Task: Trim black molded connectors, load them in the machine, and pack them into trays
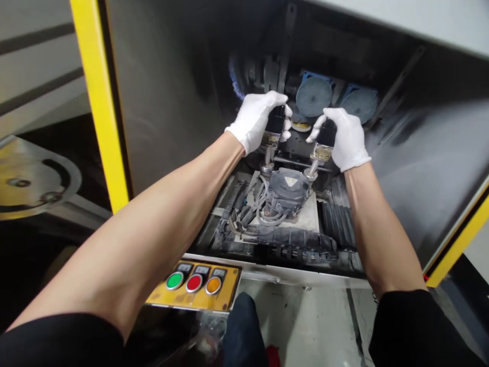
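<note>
Both hands wear white gloves inside a dark machine cabinet. My left hand (263,117) is curled around a dark block (275,121) on top of a metal post. To its right, my right hand (342,133) has its fingers bent around a similar dark block (326,133), above a gold-speckled metal piece (321,152) on a second post. Below and between the hands sits a dusty dark motor housing (288,188) with a triangular label and grey cables. Two round grey discs on blue mounts, the left disc (314,97) and the right disc (359,105), are behind the hands.
Yellow frame edges bound the cabinet, at the left (101,102) and the right (458,237). A yellow panel (229,285) with green, red and orange buttons is at the lower front. A black cable chain (294,239) lies along the cabinet floor. Black bellows (336,224) stand to the right.
</note>
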`<action>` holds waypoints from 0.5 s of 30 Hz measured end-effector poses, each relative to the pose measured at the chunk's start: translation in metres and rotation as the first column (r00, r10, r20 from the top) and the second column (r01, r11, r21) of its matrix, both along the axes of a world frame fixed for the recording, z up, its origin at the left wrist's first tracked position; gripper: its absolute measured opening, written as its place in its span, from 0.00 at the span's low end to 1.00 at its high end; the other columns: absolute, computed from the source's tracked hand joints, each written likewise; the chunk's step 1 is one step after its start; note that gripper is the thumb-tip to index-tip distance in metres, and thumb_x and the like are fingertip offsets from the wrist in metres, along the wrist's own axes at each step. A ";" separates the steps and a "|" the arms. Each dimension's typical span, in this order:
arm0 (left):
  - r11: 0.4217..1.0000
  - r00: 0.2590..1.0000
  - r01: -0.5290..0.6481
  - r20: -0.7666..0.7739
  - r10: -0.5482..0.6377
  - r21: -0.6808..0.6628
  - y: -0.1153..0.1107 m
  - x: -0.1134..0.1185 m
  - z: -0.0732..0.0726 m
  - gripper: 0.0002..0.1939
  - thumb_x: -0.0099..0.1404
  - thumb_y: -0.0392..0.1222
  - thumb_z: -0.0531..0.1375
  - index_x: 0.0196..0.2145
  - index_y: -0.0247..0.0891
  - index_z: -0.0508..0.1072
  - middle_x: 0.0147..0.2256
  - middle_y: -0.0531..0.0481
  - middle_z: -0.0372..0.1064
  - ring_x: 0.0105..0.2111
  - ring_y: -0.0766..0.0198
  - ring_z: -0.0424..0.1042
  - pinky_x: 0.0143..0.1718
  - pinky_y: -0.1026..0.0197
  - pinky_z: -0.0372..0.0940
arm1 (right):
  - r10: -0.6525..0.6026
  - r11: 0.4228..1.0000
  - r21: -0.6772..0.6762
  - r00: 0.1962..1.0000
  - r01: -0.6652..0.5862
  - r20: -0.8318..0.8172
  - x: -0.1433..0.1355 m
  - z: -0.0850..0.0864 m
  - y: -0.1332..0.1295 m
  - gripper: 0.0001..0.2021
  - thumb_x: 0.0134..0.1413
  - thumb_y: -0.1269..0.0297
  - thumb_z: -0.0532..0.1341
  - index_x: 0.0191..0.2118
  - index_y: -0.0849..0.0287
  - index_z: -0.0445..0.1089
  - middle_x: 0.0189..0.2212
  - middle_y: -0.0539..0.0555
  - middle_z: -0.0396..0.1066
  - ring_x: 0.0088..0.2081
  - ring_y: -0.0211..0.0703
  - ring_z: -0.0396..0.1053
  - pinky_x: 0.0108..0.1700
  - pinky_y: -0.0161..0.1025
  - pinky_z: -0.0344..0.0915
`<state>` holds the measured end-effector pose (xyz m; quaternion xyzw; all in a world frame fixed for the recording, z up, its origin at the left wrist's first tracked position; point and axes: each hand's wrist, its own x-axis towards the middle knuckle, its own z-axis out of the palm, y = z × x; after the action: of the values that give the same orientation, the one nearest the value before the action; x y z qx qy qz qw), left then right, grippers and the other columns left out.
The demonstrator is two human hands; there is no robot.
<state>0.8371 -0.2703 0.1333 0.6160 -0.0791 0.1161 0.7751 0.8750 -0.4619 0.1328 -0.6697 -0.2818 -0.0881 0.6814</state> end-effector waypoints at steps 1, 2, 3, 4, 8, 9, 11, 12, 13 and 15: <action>1.000 1.000 -0.002 0.012 0.002 0.001 0.000 0.000 -0.001 0.14 0.69 0.45 0.58 0.28 0.36 0.70 0.24 0.47 0.69 0.23 0.60 0.70 0.28 0.55 0.69 | 0.012 1.000 0.009 1.000 -0.012 0.015 0.000 0.000 0.000 0.21 0.64 0.49 0.61 0.24 0.56 0.70 0.19 0.49 0.70 0.22 0.40 0.72 0.31 0.41 0.72; 1.000 1.000 0.000 0.023 0.000 0.003 0.000 0.000 -0.001 0.14 0.70 0.45 0.57 0.28 0.36 0.70 0.24 0.47 0.69 0.22 0.60 0.70 0.28 0.55 0.69 | 0.026 0.999 0.023 0.999 -0.027 0.029 0.000 0.000 0.000 0.20 0.64 0.50 0.61 0.24 0.56 0.69 0.19 0.49 0.70 0.22 0.40 0.72 0.31 0.42 0.72; 1.000 1.000 0.001 0.031 -0.001 0.002 0.000 -0.001 -0.001 0.14 0.70 0.44 0.57 0.28 0.35 0.71 0.24 0.47 0.69 0.22 0.60 0.70 0.27 0.55 0.70 | 0.039 0.999 0.034 0.998 -0.041 0.041 0.001 -0.001 0.000 0.20 0.64 0.51 0.61 0.24 0.56 0.69 0.19 0.49 0.70 0.22 0.41 0.72 0.30 0.42 0.72; 1.000 0.999 -0.002 0.037 0.002 -0.001 0.000 -0.003 -0.001 0.15 0.70 0.44 0.57 0.27 0.35 0.71 0.24 0.47 0.69 0.22 0.59 0.70 0.27 0.54 0.70 | 0.044 0.998 0.043 0.998 -0.046 0.048 0.001 -0.002 0.000 0.20 0.64 0.51 0.60 0.24 0.55 0.68 0.19 0.49 0.70 0.21 0.41 0.72 0.30 0.42 0.71; 0.999 0.999 -0.030 0.018 0.030 -0.019 -0.002 -0.009 0.000 0.15 0.71 0.45 0.59 0.27 0.35 0.72 0.24 0.47 0.70 0.23 0.59 0.70 0.30 0.54 0.71 | -0.022 0.999 0.025 1.000 0.022 0.001 0.001 -0.006 0.004 0.21 0.63 0.48 0.58 0.23 0.55 0.68 0.18 0.49 0.69 0.22 0.41 0.71 0.30 0.41 0.71; 1.000 1.000 -0.022 0.000 0.022 -0.013 -0.003 -0.009 0.001 0.15 0.71 0.46 0.59 0.28 0.35 0.72 0.24 0.47 0.70 0.24 0.59 0.71 0.32 0.54 0.71 | -0.036 0.999 0.004 0.999 0.036 -0.019 0.002 -0.006 0.005 0.21 0.63 0.46 0.58 0.24 0.54 0.68 0.18 0.49 0.69 0.22 0.41 0.71 0.31 0.41 0.71; 1.000 0.999 -0.018 -0.028 0.018 0.010 -0.005 -0.008 0.004 0.16 0.71 0.47 0.60 0.29 0.35 0.73 0.24 0.47 0.71 0.27 0.59 0.73 0.36 0.55 0.71 | -0.060 0.997 -0.042 0.996 0.057 -0.068 0.005 -0.001 0.004 0.23 0.63 0.42 0.57 0.24 0.54 0.67 0.19 0.48 0.69 0.24 0.41 0.72 0.31 0.40 0.70; 0.999 0.998 -0.042 -0.034 0.043 0.026 -0.005 -0.007 0.005 0.16 0.72 0.48 0.60 0.30 0.35 0.73 0.25 0.47 0.72 0.30 0.59 0.75 0.39 0.55 0.71 | -0.097 0.993 -0.071 0.991 0.090 -0.097 0.005 0.003 0.003 0.24 0.63 0.40 0.57 0.24 0.53 0.66 0.19 0.49 0.68 0.25 0.41 0.72 0.32 0.40 0.70; 0.995 0.995 -0.088 -0.035 0.090 0.048 -0.004 -0.007 0.005 0.16 0.72 0.49 0.60 0.30 0.35 0.74 0.27 0.47 0.73 0.33 0.59 0.76 0.42 0.57 0.71 | -0.164 0.982 -0.111 0.980 0.152 -0.109 0.003 0.007 0.000 0.25 0.64 0.40 0.56 0.24 0.53 0.66 0.19 0.49 0.69 0.27 0.40 0.72 0.34 0.40 0.69; 0.969 0.970 -0.237 -0.032 0.240 0.072 0.002 -0.018 0.001 0.17 0.71 0.52 0.62 0.31 0.36 0.73 0.32 0.48 0.75 0.39 0.61 0.76 0.45 0.59 0.69 | -0.392 0.898 -0.219 0.920 0.383 0.000 -0.011 0.011 -0.007 0.21 0.66 0.45 0.58 0.26 0.54 0.67 0.24 0.53 0.72 0.33 0.40 0.71 0.41 0.41 0.68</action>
<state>0.8186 -0.2681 0.1340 0.6491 0.0073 0.1935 0.7357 0.8638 -0.4686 0.1443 -0.7837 -0.1356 -0.1763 0.5800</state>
